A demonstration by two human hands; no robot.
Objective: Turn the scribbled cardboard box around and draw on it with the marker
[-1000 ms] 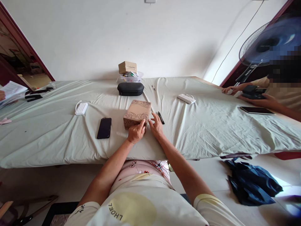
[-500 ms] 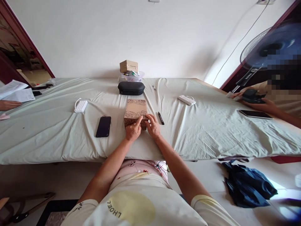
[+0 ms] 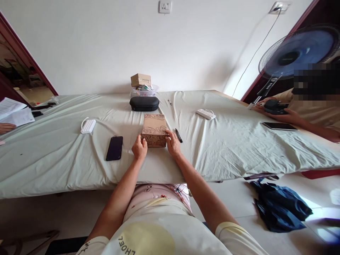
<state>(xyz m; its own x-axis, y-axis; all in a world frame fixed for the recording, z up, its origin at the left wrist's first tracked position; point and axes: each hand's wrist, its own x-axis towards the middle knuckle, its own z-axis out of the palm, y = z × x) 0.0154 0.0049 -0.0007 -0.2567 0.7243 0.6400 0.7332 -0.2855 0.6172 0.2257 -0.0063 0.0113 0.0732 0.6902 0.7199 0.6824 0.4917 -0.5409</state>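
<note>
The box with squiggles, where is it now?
In the head view, near the middle, the squiggly box sits between the left hand and the right hand, in front of the black case and left of the marker.

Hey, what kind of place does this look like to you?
Probably a room in a home or a small informal workspace, though I can't be sure which: a long table draped with a wrinkled cloth stands against a plain white wall, with a fan at the right.
</note>
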